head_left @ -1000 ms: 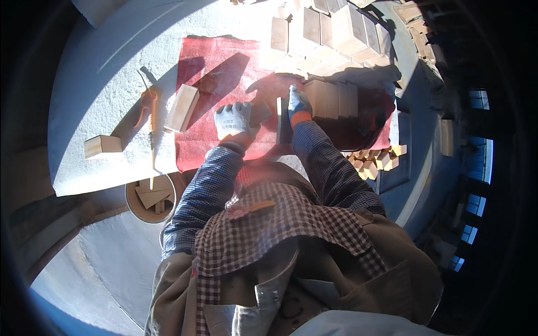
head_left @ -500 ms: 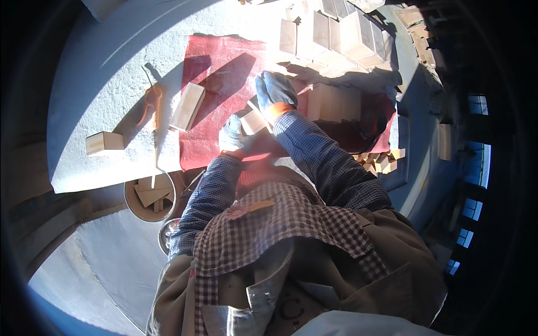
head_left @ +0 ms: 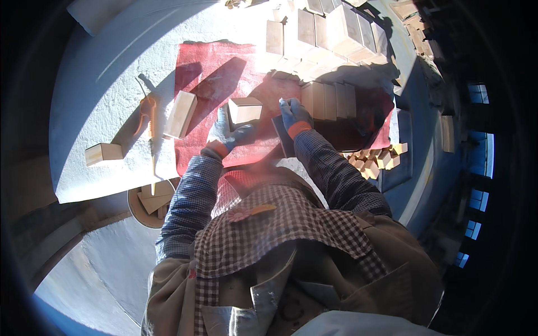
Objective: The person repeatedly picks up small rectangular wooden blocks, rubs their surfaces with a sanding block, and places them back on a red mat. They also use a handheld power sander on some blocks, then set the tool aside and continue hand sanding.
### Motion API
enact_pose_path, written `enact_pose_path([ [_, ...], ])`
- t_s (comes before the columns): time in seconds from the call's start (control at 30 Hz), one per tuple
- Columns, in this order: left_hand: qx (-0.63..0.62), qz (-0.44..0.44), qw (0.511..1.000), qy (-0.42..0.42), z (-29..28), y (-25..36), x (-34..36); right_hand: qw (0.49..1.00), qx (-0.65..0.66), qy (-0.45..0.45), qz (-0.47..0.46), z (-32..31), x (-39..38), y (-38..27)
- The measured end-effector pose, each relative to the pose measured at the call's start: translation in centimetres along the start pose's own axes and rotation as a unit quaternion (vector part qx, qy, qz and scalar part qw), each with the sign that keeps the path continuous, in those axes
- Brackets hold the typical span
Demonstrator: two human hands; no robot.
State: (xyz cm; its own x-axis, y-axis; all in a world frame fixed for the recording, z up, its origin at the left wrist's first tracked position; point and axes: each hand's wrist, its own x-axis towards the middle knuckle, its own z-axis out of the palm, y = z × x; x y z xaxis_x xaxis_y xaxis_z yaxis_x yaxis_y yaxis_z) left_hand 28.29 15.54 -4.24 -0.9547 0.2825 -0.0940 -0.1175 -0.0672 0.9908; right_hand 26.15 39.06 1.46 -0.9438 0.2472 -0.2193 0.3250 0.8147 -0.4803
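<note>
My left hand, in a blue-grey glove with an orange cuff, holds a pale wooden block over the red cloth. The thumb lies below the block and the fingers along its left side. To the right, my gloved right hand is closed at the upper end of a dark flat piece, which stands tilted beside the cloth's near edge. Its exact kind is not clear. A row of wooden blocks stands just right of this hand. Another wooden block lies left of my left hand.
An orange tool with a long thin tip lies at the table's left, near a single block. Stacked blocks rise at the back right. Small wood pieces sit right of me. A round bin holds offcuts below the left edge.
My hands have moved apart: the left one up and left with the block turned, the right one right and down. The dark flat piece now shows more fully. The view has shifted slightly.
</note>
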Motion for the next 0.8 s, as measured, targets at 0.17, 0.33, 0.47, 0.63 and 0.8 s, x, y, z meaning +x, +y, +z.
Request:
enact_pose_path([
  [0.17, 0.335, -0.051, 0.94, -0.028, -1.5, 1.5, -0.4, 0.998, 0.062, 0.034, 0.003, 0.9, -1.2, 2.4],
  [0.33, 0.498, 0.079, 0.848, 0.166, 0.4, -0.2, -6.9, 0.982, 0.076, 0.115, -0.129, 2.5, -0.8, -4.7],
  [0.47, 0.558, -0.033, 0.8, 0.22, 2.7, -1.7, -6.5, 0.902, -0.091, -0.021, -0.422, 7.6, -3.9, -10.0],
  [0.63, 0.507, 0.063, 0.818, 0.264, 2.7, -1.0, -5.8, 0.933, -0.124, -0.057, -0.334, 6.9, 2.2, -9.2],
  [0.8, 0.516, 0.071, 0.813, 0.261, 2.7, -0.5, -5.9, 0.949, -0.086, 0.125, -0.278, 6.0, 2.5, -9.7],
])
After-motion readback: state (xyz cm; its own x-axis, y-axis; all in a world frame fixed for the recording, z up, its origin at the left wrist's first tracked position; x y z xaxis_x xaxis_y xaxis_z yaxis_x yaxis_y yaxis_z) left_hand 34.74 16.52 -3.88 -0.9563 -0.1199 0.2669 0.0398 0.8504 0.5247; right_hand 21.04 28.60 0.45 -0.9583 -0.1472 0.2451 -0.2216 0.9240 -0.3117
